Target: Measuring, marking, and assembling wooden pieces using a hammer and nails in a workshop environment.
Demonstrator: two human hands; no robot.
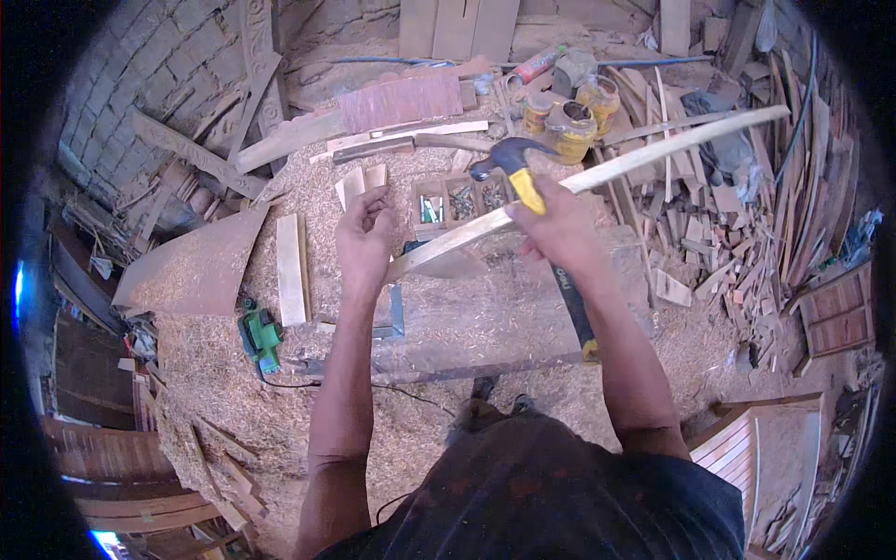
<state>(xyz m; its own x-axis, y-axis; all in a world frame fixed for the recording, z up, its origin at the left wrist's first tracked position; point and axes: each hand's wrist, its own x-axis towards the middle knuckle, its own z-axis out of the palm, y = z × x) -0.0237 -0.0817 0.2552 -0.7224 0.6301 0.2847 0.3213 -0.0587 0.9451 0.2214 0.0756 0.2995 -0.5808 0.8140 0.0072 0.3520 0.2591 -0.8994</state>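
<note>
My right hand is closed around a claw hammer, whose dark head and yellow neck stick out beyond the fingers. A long pale wood strip runs through the same grip, slanting up to the far right. Its near end lies beside my left wrist. My left hand is raised with curled fingers, close to small wood pieces; whatever its fingertips hold is too small to make out. Between the hands, a divided wooden box holds metal fasteners and small green-and-white items. Below lies a wooden workbench plank.
A green power planer with a black cord sits left of the plank, near a pale board. A metal square rests on the plank. Yellow jars stand at the back. Offcuts are heaped right; shavings cover the ground.
</note>
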